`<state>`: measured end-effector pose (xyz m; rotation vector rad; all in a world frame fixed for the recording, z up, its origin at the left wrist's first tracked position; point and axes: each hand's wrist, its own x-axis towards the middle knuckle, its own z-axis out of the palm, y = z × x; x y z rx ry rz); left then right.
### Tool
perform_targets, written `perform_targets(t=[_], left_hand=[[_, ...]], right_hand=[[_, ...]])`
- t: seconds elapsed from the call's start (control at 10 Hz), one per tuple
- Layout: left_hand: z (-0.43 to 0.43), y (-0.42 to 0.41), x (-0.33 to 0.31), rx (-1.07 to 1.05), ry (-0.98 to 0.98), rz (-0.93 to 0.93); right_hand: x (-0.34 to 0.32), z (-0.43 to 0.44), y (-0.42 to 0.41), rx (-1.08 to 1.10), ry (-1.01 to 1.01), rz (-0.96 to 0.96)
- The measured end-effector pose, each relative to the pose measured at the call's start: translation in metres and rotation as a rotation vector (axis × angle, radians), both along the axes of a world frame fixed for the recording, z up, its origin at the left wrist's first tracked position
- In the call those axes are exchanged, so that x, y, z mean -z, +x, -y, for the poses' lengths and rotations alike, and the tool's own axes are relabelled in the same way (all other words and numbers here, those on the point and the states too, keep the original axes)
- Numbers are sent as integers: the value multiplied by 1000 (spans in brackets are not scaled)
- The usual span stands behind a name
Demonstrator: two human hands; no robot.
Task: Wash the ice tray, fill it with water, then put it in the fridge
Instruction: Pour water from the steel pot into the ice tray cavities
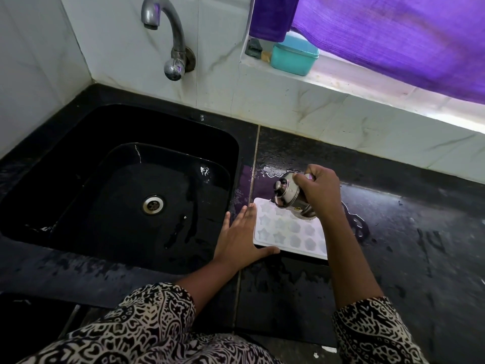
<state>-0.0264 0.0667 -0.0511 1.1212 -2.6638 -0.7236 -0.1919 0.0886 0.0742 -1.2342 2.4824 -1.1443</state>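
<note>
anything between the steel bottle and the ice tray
Nothing visible does. The right hand tilts the steel bottle over the far end of the ice tray; the left hand lies flat at its left edge.

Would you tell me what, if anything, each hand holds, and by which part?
The right hand grips the steel bottle around its body, tilted over the ice tray; the left hand holds nothing.

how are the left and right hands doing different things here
The left hand lies open with straight fingers; the right hand is curled in a grip. The left hand rests against the edge of the white plastic ice tray on the black counter; the right hand holds a shiny steel vessel tilted above it. Both work at the tray.
</note>
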Motion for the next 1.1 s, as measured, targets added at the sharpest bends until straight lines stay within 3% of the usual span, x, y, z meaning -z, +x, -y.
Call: perform_targets(t=[1.1], left_hand=[[-1, 0, -1, -2, -6, 6]], right_hand=[[-13, -1, 2, -31, 3, -22]])
